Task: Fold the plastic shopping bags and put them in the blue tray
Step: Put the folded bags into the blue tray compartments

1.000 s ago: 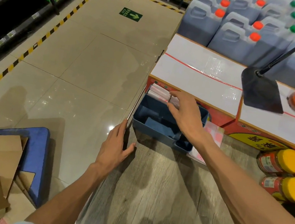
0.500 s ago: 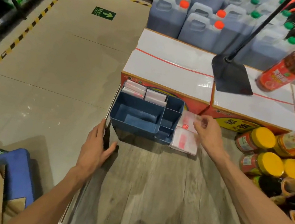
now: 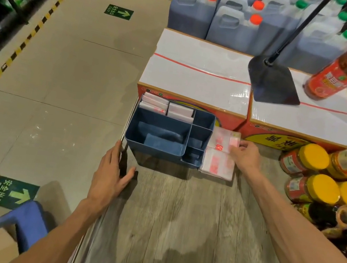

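A blue tray (image 3: 155, 149) with several compartments stands at the far left of the wooden table. Folded white bags (image 3: 166, 108) with red print stand in its back compartment. To the right of the tray lies a flat stack of clear plastic shopping bags (image 3: 219, 155) with red print. My right hand (image 3: 245, 157) rests on the stack's right edge, fingers pinching the top bag. My left hand (image 3: 112, 171) grips the table's left edge just in front of the tray.
White-topped cartons (image 3: 201, 73) stand behind the tray, a black stand base (image 3: 271, 83) on them. Jars with yellow lids (image 3: 313, 174) crowd the table's right side. Large jugs (image 3: 212, 13) stand further back. Tiled floor lies left, with a blue stool (image 3: 19, 224) and cardboard.
My right hand left the tray's back compartment and moved right onto the stack of bags beside the tray. The left hand stayed on the table edge. The view shifted.
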